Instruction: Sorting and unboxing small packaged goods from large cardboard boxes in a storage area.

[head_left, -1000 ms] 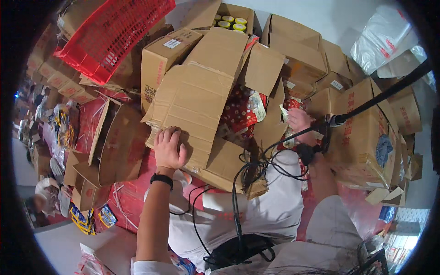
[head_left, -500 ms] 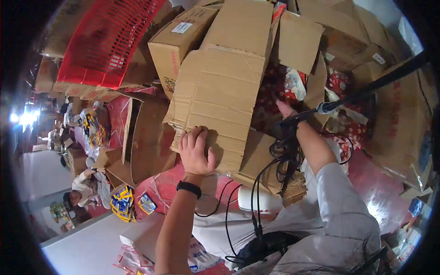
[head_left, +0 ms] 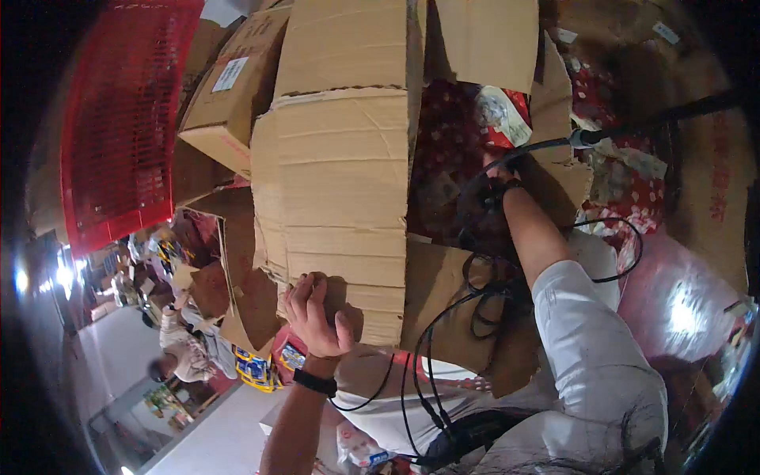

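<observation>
Red floor (head_left: 645, 317) — glossy at right, blue-and-yellow packets (head_left: 255, 370) on it, brown carton (head_left: 247, 281) beside them

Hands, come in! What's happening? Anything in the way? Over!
Left hand open on cardboard flap. Right hand inside open box by red packages, grip unclear. Black cables near right forearm might snag.

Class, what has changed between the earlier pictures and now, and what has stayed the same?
The right hand moved leftward from the packets beside the open carton, reaching into it among the red packages; whether it grips anything is unclear. The camera view shifted too. The left hand stayed on the large cardboard flap.
</observation>
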`<action>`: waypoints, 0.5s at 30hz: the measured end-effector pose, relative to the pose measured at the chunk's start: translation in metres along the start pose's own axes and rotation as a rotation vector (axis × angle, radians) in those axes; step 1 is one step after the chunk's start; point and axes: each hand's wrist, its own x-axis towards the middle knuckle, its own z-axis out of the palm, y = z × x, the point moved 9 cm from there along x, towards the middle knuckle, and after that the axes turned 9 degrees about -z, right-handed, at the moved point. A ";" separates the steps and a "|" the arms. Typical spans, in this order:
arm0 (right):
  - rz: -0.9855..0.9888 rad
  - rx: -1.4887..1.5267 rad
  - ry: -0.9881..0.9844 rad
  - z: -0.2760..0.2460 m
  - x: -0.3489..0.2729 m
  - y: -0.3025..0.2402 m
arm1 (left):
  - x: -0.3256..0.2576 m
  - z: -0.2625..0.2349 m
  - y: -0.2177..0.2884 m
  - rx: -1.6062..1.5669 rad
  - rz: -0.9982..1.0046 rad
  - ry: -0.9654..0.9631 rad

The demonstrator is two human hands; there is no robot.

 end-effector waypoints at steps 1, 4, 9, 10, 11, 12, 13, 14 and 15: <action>-0.001 -0.013 0.016 0.002 -0.003 -0.002 | 0.000 0.001 0.001 -0.015 0.001 0.003; -0.070 -0.056 0.115 0.005 -0.010 -0.031 | -0.001 0.000 0.001 0.025 0.008 0.018; -0.184 0.153 -0.090 0.044 -0.009 -0.090 | -0.001 0.001 0.001 0.023 0.004 -0.001; -0.107 0.060 -0.073 0.042 -0.006 -0.085 | -0.001 0.002 0.001 0.028 -0.006 -0.005; -0.070 0.024 -0.055 0.037 -0.004 -0.080 | -0.001 0.000 0.001 0.027 -0.006 0.007; -0.031 -0.014 -0.026 0.029 0.000 -0.073 | 0.000 0.000 0.002 0.032 -0.001 0.013; 0.002 -0.045 0.003 0.020 0.002 -0.063 | 0.000 -0.001 0.002 0.034 -0.002 0.016; 0.022 -0.066 0.019 0.012 0.006 -0.054 | 0.000 -0.001 0.002 0.033 -0.002 0.019; 0.037 -0.080 0.028 0.005 0.009 -0.045 | -0.001 0.000 0.002 0.035 -0.003 0.014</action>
